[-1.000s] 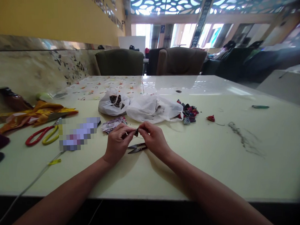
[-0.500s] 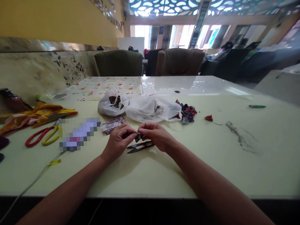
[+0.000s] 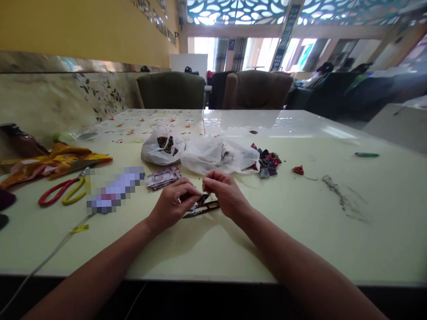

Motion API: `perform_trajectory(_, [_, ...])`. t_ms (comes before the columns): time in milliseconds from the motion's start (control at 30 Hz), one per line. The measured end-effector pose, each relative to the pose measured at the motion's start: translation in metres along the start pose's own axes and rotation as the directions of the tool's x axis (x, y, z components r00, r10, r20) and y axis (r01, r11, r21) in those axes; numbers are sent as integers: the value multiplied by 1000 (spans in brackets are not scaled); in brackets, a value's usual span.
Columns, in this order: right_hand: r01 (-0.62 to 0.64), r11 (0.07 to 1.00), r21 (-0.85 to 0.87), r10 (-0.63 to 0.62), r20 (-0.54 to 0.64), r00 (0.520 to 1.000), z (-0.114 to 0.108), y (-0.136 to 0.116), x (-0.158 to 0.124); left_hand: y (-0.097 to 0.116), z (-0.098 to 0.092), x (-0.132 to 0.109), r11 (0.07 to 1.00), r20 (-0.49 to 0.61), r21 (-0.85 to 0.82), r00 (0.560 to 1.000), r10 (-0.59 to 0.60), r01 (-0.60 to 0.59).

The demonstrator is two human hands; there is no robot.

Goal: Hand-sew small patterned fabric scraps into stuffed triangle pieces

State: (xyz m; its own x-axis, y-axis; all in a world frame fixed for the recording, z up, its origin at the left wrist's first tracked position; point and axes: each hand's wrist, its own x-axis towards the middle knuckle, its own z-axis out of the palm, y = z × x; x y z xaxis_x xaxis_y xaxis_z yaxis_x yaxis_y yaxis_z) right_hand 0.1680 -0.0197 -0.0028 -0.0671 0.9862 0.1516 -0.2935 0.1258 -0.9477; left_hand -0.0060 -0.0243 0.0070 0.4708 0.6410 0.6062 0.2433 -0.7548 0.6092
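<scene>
My left hand (image 3: 174,202) is closed in a pinch on a small dark patterned cloth piece (image 3: 203,198). Just to its right, my right hand (image 3: 226,193) has thumb and fingertips pressed together a little above the cloth; whatever they hold is too fine to make out. Thread snips (image 3: 210,206) lie on the table beneath both hands, partly covered by the left fingers. Folded patterned cloth (image 3: 164,177) sits behind my left hand. Behind the right one is a pile of small patterned cloth pieces (image 3: 269,169), beside a white plastic bag (image 3: 211,155).
An open bag of dark grains (image 3: 156,150) stands at the back. Scissors (image 3: 61,188), a blurred-out pale object (image 3: 119,187) and orange wrapping (image 3: 58,159) are on the left. A red cloth piece (image 3: 298,170), tangled threads (image 3: 338,194) and a green tool (image 3: 366,154) lie rightward.
My right hand has drawn up and slightly right, away from the left fingertips. The cloth piece now shows more in my left hand. The view has shifted slightly.
</scene>
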Motion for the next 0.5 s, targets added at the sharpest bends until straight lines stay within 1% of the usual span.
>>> perform_trajectory(67, [-4, 1000, -1, 4, -7, 1000, -2, -2, 1, 3, 0, 0, 999, 64, -19, 997, 41, -40])
perform_trajectory(133, [0, 999, 32, 2, -76, 997, -7, -6, 4, 4, 1, -1, 998, 117, -45, 992, 57, -52])
perform_trajectory(167, [1, 998, 67, 7, -122, 992, -12, -8, 7, 3, 0, -1, 998, 110, -52, 993, 43, -38])
perform_trajectory(200, [0, 993, 114, 20, -166, 986, -17, -12, 9, 2, 0, -1, 998, 76, -62, 997, 11, -6])
perform_trajectory(233, [-8, 986, 169, 42, -198, 979, -23, -15, 12, 0, -1, 0, 996, 18, -84, 999, -43, 44])
perform_trajectory(267, [-20, 974, 227, 71, -217, 974, -29, -20, 15, -3, -2, 0, 986, -52, -127, 992, -117, 110])
perform_trajectory(300, [-32, 959, 281, 100, -230, 968, -35, -25, 18, -7, -4, 1, 964, -116, -196, 972, -205, 180])
perform_trajectory(333, [-36, 944, 327, 122, -244, 962, -41, -30, 20, -11, -5, 2, 924, -155, -287, 940, -304, 251])
perform_trajectory(367, [-37, 930, 366, 143, -265, 953, -48, -35, 22, -14, -7, 2, 868, -171, -386, 900, -401, 313])
perform_trajectory(433, [-15, 902, 431, 166, -316, 934, -61, -45, 26, -21, -10, 4, 738, -150, -536, 813, -562, 411])
perform_trajectory(500, [38, 883, 469, 132, -326, 936, -75, -53, 30, -25, -13, 5, 639, -115, -610, 746, -656, 468])
